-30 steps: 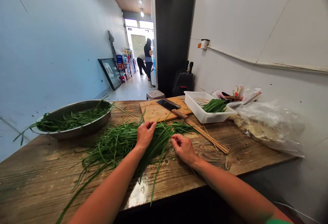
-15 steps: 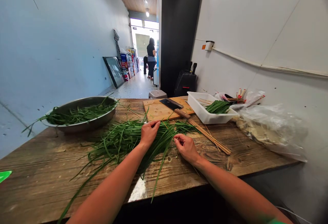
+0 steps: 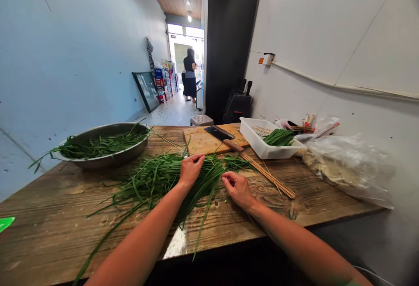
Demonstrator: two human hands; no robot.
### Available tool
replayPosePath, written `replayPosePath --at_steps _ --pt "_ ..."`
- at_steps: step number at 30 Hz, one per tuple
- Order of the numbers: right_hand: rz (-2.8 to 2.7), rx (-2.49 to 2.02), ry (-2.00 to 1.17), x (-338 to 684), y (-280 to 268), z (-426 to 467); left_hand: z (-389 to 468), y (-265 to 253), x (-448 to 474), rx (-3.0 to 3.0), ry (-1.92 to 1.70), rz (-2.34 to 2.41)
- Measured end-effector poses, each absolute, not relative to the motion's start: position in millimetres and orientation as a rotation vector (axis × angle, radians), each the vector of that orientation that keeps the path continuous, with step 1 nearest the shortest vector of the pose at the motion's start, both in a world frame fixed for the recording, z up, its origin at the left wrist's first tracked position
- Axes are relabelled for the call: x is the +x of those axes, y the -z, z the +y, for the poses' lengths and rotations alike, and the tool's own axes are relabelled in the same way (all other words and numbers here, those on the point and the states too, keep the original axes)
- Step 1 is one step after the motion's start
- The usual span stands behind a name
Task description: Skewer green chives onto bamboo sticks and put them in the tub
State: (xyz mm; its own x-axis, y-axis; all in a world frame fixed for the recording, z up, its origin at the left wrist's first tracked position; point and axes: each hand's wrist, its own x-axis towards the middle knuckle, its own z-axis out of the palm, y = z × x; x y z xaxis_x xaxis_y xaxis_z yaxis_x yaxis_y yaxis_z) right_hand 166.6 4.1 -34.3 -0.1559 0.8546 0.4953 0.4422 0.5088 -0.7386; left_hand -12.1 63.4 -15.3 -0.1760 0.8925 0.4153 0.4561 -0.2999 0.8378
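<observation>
A heap of garlic chives (image 3: 153, 179) lies across the middle of the wooden table. My left hand (image 3: 190, 170) is above the heap, thumb and forefinger pinched; whatever is between them is too small to make out. To its right, my right hand (image 3: 237, 188) is closed beside the cut ends of the chives, its fingertips pressed together near a stalk. What it grips, if anything, is unclear. Beyond the hands, a bundle of thin bamboo skewers (image 3: 271, 176) lies slantwise near the handle of a cleaver (image 3: 220, 133), which rests on a wooden cutting board (image 3: 198, 141).
At the left stands a metal basin (image 3: 108, 160) with more chives. A white plastic tray (image 3: 258, 144) at the right holds neatly lined-up greens and skewers. Farther right lies a clear plastic bag (image 3: 347, 159) with pale contents. A person (image 3: 190, 76) stands far back by the doorway.
Both my hands stay nearly where they were, still pinched. A small green bit now lies on the table below my right hand. The person in the background has turned and shifted slightly left.
</observation>
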Motion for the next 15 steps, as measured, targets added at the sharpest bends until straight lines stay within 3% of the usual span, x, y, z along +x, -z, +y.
replayPosePath --at_steps 15 --pt "-1.785 -1.099 -0.556 166.8 35.1 5.2 61.7 13.8 -10.9 1.684 -1.467 1.551"
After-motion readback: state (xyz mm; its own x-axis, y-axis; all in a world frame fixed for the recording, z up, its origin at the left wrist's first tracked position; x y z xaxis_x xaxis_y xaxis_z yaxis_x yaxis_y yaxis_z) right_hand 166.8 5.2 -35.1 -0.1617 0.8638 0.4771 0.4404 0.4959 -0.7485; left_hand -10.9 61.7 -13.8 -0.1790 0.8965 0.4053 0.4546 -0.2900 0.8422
